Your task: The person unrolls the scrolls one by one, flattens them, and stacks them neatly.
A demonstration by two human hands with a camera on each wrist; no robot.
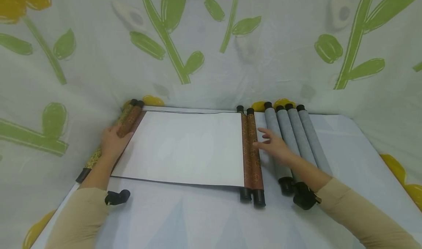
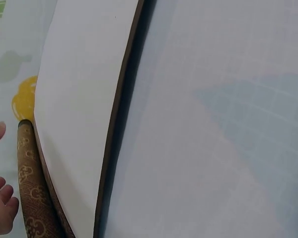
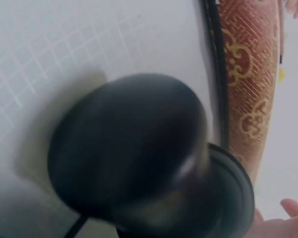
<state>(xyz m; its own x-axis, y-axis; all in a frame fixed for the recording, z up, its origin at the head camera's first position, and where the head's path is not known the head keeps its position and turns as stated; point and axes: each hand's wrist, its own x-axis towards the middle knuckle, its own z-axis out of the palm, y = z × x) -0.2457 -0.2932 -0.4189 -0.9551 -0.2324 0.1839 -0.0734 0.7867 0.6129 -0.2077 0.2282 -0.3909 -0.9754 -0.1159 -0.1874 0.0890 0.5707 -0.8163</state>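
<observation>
A hanging scroll with brown patterned ends lies partly unrolled, its white sheet (image 1: 184, 146) facing up. My left hand (image 1: 113, 141) is over its left brown roll (image 1: 133, 117); in the left wrist view, thumb and fingers (image 2: 4, 206) stand apart with nothing visibly pinched. A gold-green patterned roll (image 1: 93, 157) lies left of it, partly hidden. Spread fingers of my right hand (image 1: 275, 146) are beside the outer brown roll (image 1: 255, 153) at the sheet's right, touching or nearly so. Next to that lies another brown roll (image 1: 246, 150), along the sheet's edge.
Several grey rolls (image 1: 298, 132) with black end knobs lie under and beside the right forearm. A black rounded knob (image 3: 134, 148) fills much of the right wrist view. Behind the table (image 1: 165, 216) hangs a flower-print cloth (image 1: 211, 73). Black wrist cameras (image 1: 118, 197) sit at both sleeves.
</observation>
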